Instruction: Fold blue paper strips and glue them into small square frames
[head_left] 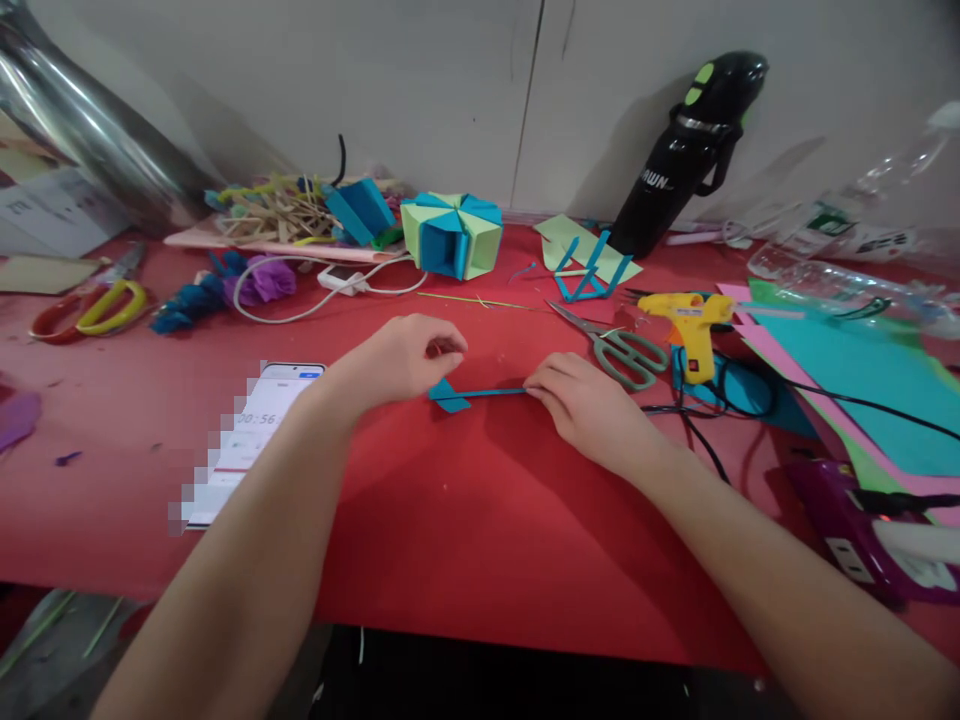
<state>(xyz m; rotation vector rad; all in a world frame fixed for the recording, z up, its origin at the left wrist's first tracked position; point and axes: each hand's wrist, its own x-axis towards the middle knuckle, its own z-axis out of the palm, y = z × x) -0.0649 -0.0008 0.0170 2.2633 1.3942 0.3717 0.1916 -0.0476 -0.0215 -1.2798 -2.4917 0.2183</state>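
A thin blue paper strip (pixel 495 392) lies low over the red table, with a folded, arrow-like blue paper piece (pixel 450 400) at its left end. My right hand (pixel 577 402) pinches the strip's right end between thumb and fingers. Just above the folded piece is my left hand (pixel 401 360), its fingers curled and its thumb and index fingertips brought together. Whether anything small sits between those tips is hidden. Green-handled scissors (pixel 630 355) lie beyond my right hand. To the left, partly behind my left forearm, a phone (pixel 277 400) shows a running-time display.
A yellow glue gun (pixel 694 325) with black cords and coloured paper sheets (pixel 862 370) lie right. A purple power strip (pixel 832 510) is nearer. Behind stand a blue-green paper model (pixel 454 235), a blue strip frame (pixel 592 270) and a black bottle (pixel 679 165). More scissors (pixel 112 305) lie left.
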